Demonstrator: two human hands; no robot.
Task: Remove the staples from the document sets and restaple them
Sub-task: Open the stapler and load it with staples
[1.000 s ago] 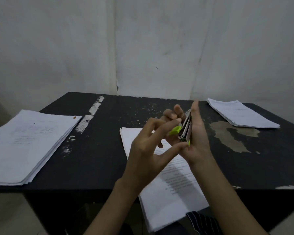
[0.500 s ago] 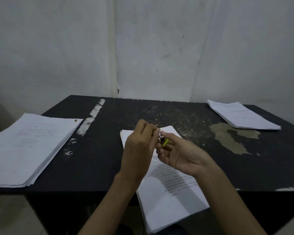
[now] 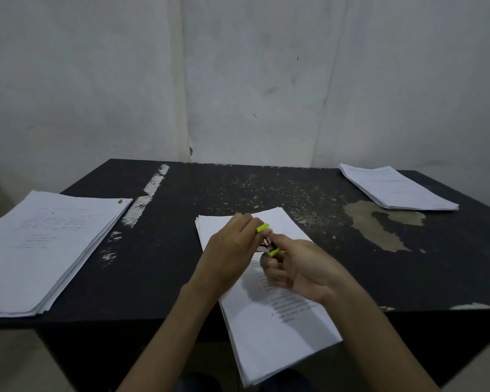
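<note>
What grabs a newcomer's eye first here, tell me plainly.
Both hands meet mid-table: the left hand and right hand grip a small green-and-metal tool above the centre document set, overhanging the black table. Paper flanks them: a thick stack left, a thinner stack far right.

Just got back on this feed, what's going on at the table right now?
A person works a small yellow-green tool with both hands: the left hand grips its upper end and the right hand pinches its lower end. I cannot tell whether it is a stapler or a staple remover. It is held over the middle paper stack, which overhangs the near edge of the black table. A left stack and a right stack lie untouched.
</note>
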